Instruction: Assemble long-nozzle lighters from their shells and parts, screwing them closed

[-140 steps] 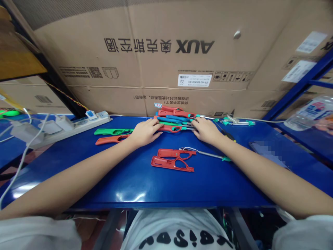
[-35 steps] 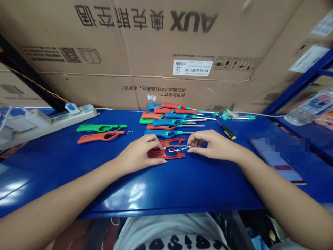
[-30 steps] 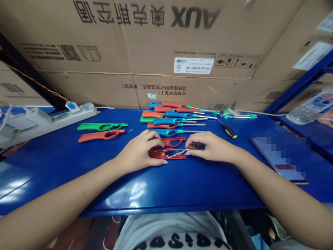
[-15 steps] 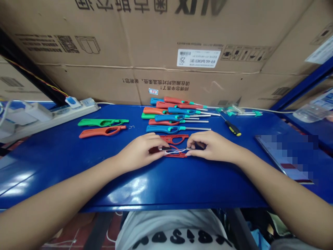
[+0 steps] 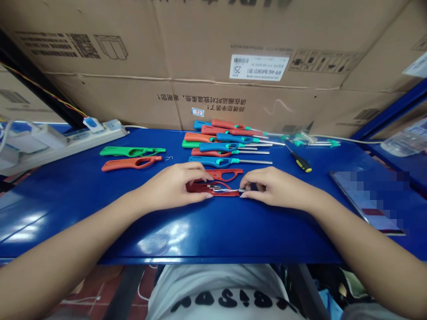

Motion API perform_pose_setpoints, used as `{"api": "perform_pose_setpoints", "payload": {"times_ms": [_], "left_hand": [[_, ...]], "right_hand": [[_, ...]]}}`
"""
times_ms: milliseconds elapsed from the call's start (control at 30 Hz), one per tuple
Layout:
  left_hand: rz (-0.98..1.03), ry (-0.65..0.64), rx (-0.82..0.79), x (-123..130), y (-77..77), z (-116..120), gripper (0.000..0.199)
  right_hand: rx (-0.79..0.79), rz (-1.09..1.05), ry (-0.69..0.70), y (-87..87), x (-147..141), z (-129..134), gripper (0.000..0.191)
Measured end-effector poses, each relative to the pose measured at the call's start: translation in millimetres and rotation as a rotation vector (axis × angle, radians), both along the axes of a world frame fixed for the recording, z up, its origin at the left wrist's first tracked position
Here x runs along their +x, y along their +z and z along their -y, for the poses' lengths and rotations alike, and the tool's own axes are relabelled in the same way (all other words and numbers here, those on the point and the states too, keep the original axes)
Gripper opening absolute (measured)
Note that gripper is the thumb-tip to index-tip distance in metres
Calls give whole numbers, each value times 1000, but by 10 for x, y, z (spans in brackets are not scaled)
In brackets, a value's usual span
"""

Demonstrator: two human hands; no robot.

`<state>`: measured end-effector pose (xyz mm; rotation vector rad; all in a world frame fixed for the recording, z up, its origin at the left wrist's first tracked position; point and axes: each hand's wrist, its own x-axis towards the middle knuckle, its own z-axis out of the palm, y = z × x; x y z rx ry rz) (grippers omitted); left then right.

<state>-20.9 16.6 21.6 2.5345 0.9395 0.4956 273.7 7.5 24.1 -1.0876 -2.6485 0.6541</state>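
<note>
Between the desk's (image 5: 213,238) front and back edges, the left hand (image 5: 176,187) arches its fingers over an open red shell (image 5: 224,194), apparently steadying it, its grip impossible to tell, while the right hand (image 5: 280,191) pinches a metal tube (image 5: 242,190), seemingly holding its white wires (image 5: 227,190) in line.

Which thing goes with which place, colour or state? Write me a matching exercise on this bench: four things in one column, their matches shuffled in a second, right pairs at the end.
Things
1. Left hand
2. Screwdriver
3. Right hand
4. Power strip

Places, colours and states
A. Fingers at a metal tube
B. White, at the far left of the view
C. At the left end of the nearer red shell half
D. Black and yellow

Right pairs: 1-C, 2-D, 3-A, 4-B
</note>
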Motion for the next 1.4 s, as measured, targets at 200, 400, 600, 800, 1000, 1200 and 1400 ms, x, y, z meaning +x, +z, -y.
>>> {"api": "perform_pose_setpoints", "payload": {"times_ms": [200,400,600,800,1000,1200,1400], "left_hand": [[-90,-16,28,-24,-2,-21,27],[-108,-35,39,-22,-5,-25,26],[-128,-34,45,-6,-21,-14,23],[-112,-35,40,-12,-38,-17,24],[-101,-30,32,-12,-34,-26,23],[-97,-4,2,16,-23,-11,24],[-24,-5,-34,33,-66,-7,25]], "right_hand": [[66,-23,49,17,-17,51,14],[186,-81,56,-34,-21,42,15],[290,-208,41,1,-21,55,12],[209,-32,59,-30,-29,52,15],[117,44,85,-55,-45,45,15],[65,39,88,-32,-34,24,12],[38,35,13,-41,-75,23,6]]}}
